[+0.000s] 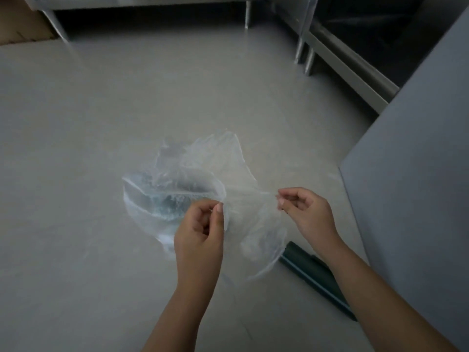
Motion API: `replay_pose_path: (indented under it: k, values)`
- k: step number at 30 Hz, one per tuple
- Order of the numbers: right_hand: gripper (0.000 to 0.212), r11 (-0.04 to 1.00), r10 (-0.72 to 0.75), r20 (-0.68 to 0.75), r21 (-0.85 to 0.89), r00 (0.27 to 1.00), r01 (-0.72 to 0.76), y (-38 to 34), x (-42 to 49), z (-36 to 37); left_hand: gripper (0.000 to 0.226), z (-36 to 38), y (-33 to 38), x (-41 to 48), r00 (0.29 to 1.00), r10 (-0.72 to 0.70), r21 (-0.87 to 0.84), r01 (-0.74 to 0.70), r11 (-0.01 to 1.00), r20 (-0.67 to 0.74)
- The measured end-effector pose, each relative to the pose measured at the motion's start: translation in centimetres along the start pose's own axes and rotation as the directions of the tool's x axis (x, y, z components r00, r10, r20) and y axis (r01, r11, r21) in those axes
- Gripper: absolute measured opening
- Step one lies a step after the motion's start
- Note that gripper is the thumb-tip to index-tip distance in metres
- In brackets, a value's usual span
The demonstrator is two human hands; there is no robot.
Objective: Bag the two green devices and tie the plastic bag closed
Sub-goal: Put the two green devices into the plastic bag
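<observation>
A clear plastic bag (198, 174) hangs crumpled above the pale floor in the middle of the head view. My left hand (200, 229) pinches the bag's edge between thumb and fingers. To its right, my right hand (304, 212) pinches another part of the thin film, stretching it between the two hands. Something greenish (165, 204) shows blurred through the bag's left side; I cannot tell what it is. A dark green device (312, 273) lies on the floor at the lower right, outside the bag, partly hidden under my right forearm.
A grey panel (418, 174) stands at the right. Metal-framed shelving (350, 67) runs along the back and the right rear, with legs on the floor. A cardboard sheet (20, 24) sits at the top left. The pale floor (88, 148) spreads to the left.
</observation>
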State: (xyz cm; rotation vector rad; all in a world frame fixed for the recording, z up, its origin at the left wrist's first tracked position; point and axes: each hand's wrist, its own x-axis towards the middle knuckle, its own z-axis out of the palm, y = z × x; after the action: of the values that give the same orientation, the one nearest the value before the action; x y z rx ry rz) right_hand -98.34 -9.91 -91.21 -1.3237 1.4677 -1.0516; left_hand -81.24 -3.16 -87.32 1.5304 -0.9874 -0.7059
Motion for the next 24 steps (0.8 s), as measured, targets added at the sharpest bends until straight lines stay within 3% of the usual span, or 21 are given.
replay_pose_path:
  k: [7,16,24]
  values:
    - [0.023,0.999,0.025,-0.085,-0.027,0.996,-0.028,3.1,-4.0,-3.6,0.018,0.5,-1.0,-2.0,0.995,0.022,0.026,-0.025,0.999,0.100]
    - [0.023,0.902,0.137,-0.067,-0.404,0.988,-0.152,10.5,-9.0,-8.2,0.018,-0.4,-2.6,-3.2,0.997,-0.051,-0.012,0.052,0.999,0.050]
    - [0.041,0.824,0.164,-0.045,-0.542,0.985,-0.162,12.8,-11.2,-10.5,0.015,0.5,-2.4,-4.6,0.995,-0.047,0.002,0.047,0.999,0.091]
